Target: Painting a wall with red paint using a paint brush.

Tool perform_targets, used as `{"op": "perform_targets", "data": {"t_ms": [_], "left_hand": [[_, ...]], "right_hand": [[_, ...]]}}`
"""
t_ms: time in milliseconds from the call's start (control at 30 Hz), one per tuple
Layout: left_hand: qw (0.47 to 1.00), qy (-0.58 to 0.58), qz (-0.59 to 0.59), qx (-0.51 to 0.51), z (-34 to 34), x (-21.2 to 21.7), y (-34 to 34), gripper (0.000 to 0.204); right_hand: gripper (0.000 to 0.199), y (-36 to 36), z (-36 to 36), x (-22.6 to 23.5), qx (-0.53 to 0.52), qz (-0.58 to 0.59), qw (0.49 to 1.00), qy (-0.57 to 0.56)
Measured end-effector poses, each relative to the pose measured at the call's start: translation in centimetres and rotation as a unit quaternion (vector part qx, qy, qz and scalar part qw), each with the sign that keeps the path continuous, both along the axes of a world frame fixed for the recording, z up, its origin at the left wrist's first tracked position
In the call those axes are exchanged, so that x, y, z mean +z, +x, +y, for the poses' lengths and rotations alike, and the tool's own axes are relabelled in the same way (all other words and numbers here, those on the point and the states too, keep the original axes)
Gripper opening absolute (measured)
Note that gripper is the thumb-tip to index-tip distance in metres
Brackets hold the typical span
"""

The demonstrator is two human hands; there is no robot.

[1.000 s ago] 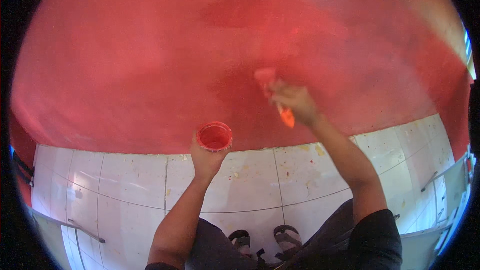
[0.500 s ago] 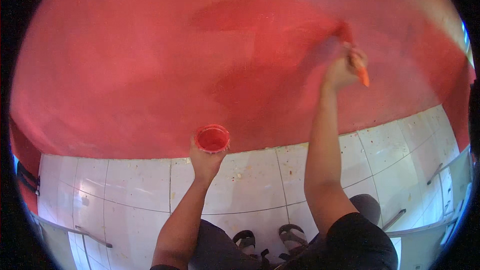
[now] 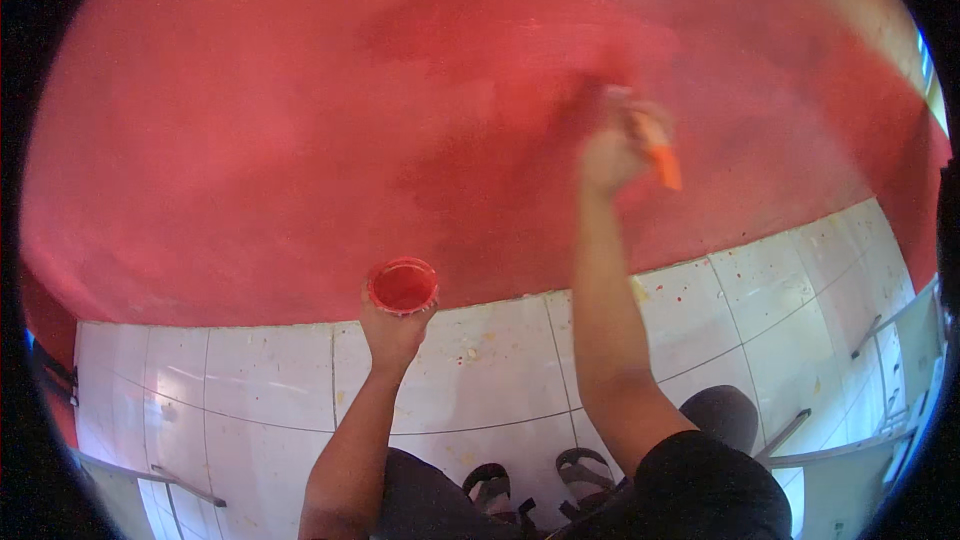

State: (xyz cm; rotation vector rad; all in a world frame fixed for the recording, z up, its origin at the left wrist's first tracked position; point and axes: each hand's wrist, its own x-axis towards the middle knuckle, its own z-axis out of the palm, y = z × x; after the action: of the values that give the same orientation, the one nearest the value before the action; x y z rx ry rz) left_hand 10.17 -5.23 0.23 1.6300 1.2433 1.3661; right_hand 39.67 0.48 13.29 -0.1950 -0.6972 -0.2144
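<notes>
Two bare hands are shown in the head view, both occupied. An orange brush [image 3: 661, 158] is gripped by the right hand [image 3: 614, 152], while a red cup [image 3: 404, 265], red inside, is clasped by the left hand [image 3: 395, 332], its mouth turned up. The brush is held at the red wall [image 3: 250, 140], farther up and rightward from the cup, well apart from it. Its long axis is slanted: the butt is pointed down and rightward, the bristle end up and leftward; whether the wall is touched cannot be told through the blur.
</notes>
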Motion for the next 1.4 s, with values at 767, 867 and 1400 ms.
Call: {"op": "perform_targets", "data": {"t_ms": [767,867,1400], "left_hand": [[1.0,-0.007,-0.007,-0.017,2.3,-1.9,-1.4,0.056],[1.0,0.011,-0.012,0.003,1.6,-0.9,-0.8,0.057],[0.999,0.028,-0.018,0.012,1.6,-1.1,-1.5,0.054]], "right_hand": [[0.024,-1.5,-1.8,-3.6,-0.289,-0.039,0.912,-0.289],[0.029,7.0,-5.3,-3.9,-0.345,0.106,0.889,-0.281],[0.016,-5.7,-2.4,-4.1,-0.036,-0.338,0.903,-0.261]]}}
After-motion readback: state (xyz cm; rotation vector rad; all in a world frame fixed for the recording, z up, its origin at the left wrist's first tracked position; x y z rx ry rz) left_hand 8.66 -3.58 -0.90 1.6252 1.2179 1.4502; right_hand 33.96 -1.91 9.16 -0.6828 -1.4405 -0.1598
